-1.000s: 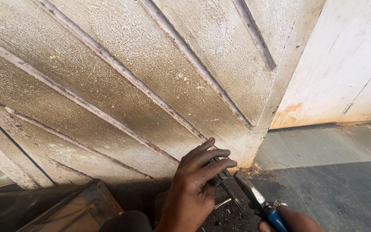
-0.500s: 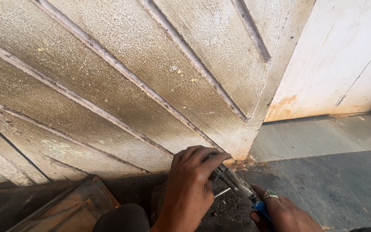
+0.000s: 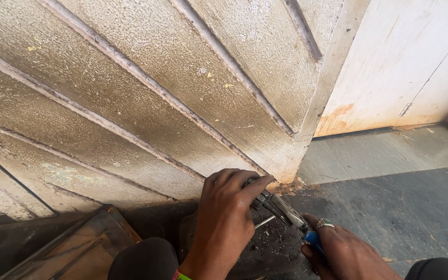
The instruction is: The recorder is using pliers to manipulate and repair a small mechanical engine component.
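Left hand (image 3: 224,223) and right hand (image 3: 346,251) on pliers (image 3: 281,207) at door's (image 3: 182,103) bottom edge.

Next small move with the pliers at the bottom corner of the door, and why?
Probably a short, firm squeeze and pull back with the right hand on the blue-handled pliers. Their nose sits at the rusted lower corner of the door, where the left hand steadies it with fingertips. What the nose grips is hidden.

A big dusty door (image 3: 130,103) with slanted strips stands beside a pale wall (image 3: 405,62). The grey floor (image 3: 390,197) is dirty. Sunlight brightens the door.
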